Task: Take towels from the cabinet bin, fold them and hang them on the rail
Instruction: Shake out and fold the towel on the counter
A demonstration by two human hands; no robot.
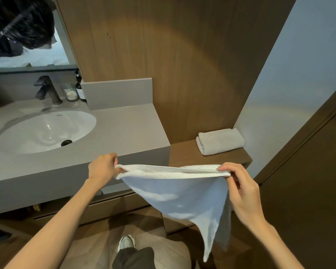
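Observation:
A white towel (182, 195) hangs stretched in the air in front of the grey vanity counter (124, 133). My left hand (103, 167) pinches its upper left corner and my right hand (241, 189) pinches its upper right corner. The top edge looks doubled over, and the lower part tapers to a point near the floor. A second white towel (220, 141), folded, lies on the low wooden shelf (184, 154) to the right of the counter. No rail or cabinet bin is in sight.
A white oval sink (45, 131) with a dark faucet (49, 90) sits in the counter at left, a glass jar (71, 92) and a dark bottle (80, 88) behind it. Wooden drawers (114, 206) lie below. A wood-panelled wall stands behind, a dark door (308, 171) at right.

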